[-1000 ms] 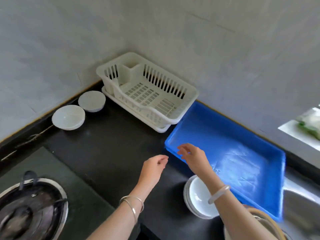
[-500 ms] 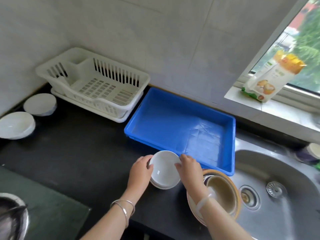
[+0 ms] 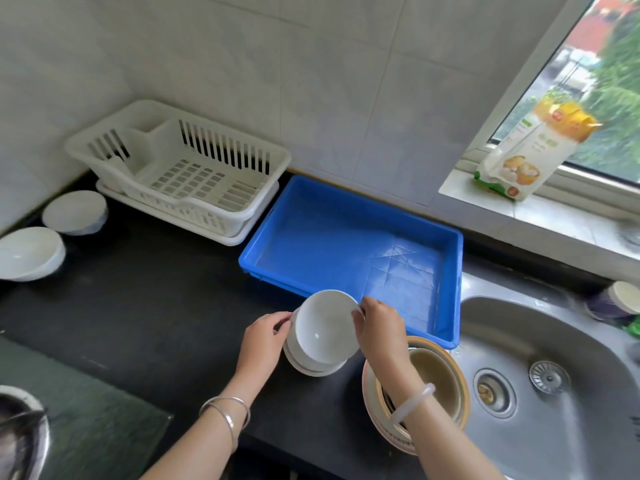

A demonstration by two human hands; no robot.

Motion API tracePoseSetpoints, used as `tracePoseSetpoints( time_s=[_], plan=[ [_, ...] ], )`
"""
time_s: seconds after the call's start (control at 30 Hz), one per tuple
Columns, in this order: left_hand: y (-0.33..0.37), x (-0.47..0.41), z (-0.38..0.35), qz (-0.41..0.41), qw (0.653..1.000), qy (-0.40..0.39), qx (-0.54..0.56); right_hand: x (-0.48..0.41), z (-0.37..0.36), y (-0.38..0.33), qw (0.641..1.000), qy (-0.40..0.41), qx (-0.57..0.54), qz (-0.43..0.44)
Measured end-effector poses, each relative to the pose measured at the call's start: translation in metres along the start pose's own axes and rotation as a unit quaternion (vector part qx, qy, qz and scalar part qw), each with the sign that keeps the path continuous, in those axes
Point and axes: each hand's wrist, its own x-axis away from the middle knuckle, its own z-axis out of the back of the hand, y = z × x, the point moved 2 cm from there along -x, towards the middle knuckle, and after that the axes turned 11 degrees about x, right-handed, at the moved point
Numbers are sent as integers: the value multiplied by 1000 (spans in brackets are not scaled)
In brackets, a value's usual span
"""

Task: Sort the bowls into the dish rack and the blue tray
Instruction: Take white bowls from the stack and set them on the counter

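Now the left hand point(image 3: 265, 336) and right hand point(image 3: 379, 332) each pinch an opposite rim of the top white bowl point(image 3: 323, 327), tilted between them over the bowl stack point(image 3: 311, 367), just before the blue tray point(image 3: 277, 276); the white dish rack point(image 3: 180, 168) sits just left of that tray.

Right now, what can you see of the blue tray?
The tray is a blue rectangle, plastic by its look, with low walls and a rolled rim. Faint crossed lines mark its floor on the right. Nothing lies in it. It sits flat on the black counter, its far side along the tiled wall, between the rack and the sink. A bowl overlaps its near rim in view; whether they touch cannot be told.
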Motion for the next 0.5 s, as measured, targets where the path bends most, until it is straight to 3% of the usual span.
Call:
tracePoseSetpoints(
  time_s=[0.2,0.5],
  plan=[
    [8,-5,-9,0,998,3,-57,-3,19,15,998,30,-52,-30],
    [25,-4,-11,-79,986,26,-144,2,22,30,993,26,-87,-72]
  ],
)
